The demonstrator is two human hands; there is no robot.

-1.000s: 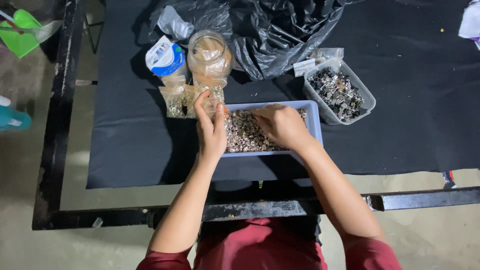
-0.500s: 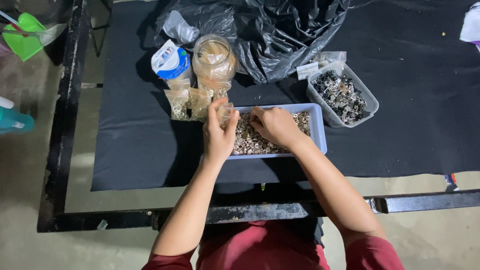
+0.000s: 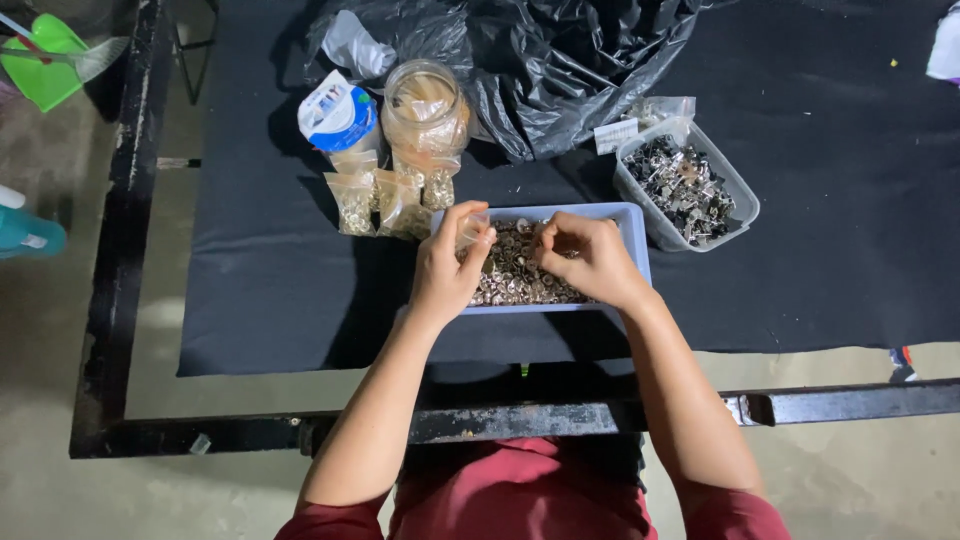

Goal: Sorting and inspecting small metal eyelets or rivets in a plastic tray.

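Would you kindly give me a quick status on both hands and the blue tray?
Left hand pinching a small clear bag. Right hand picking among small metal parts in the blue tray. Filled bags and jar close behind.

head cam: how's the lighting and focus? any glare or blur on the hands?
Head view: dim overall, light from above; glare streaks on the black plastic bag; the black cloth swallows detail. Left hand and right hand over the blue tray are sharp, no motion blur; arm shadows fall toward the table edge.

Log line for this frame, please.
left hand: holds small clear bag | right hand: in blue tray of metal bits | filled bags beside jar
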